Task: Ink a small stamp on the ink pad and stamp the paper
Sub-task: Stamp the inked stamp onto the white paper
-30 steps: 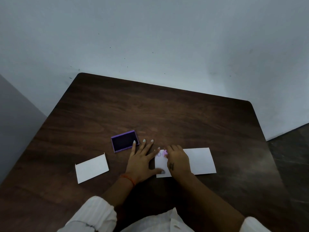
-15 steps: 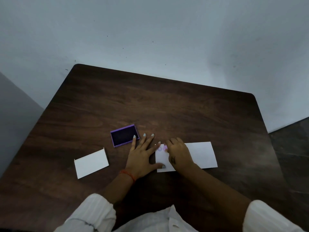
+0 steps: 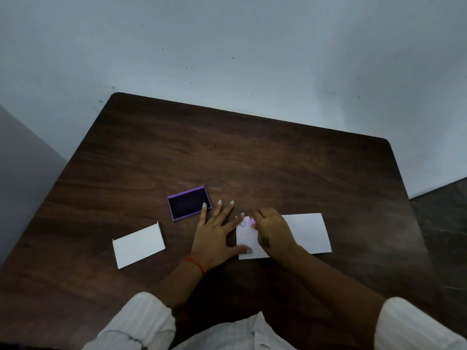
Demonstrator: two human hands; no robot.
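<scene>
White sleeves are framing the near edge. Left hand is lying flat, fingers spread and gripping nothing, thumb and little finger pinning the paper to the dark wood counter. Right hand is pinching the small pink stamp onto the paper's far-left corner, just beside a faint purple print. Looks like the stamping step; next is calling for a straight lift. Blank card is sitting left; ink pad is lying open beyond, just touching the left index fingertip.

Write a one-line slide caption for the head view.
Left hand steadies white paper while right hand presses small pink stamp beside purple ink pad.
</scene>
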